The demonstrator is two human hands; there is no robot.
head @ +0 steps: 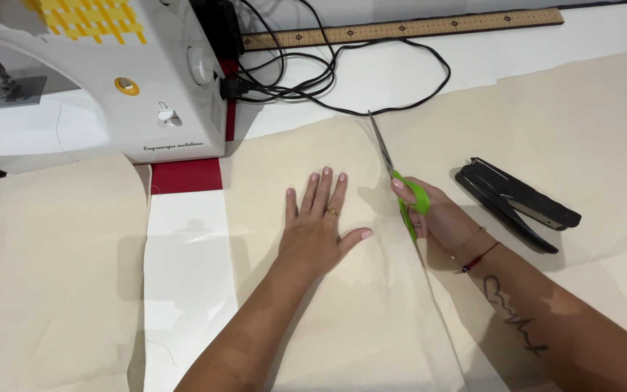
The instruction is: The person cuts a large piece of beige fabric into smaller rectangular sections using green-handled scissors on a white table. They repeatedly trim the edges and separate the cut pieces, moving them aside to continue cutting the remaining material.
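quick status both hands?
Left hand: open, flat on the cream fabric.
Right hand: closed on the green-handled scissors, blades in the fabric.

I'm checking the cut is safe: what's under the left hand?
The left hand lies flat on cream fabric, beside the scissors in the right hand. Whatever lies beneath the fabric there is covered.

We wear a ring on our left hand point(321, 229), bracelets and a script tattoo by our right hand point(437, 218), pale nail polish.
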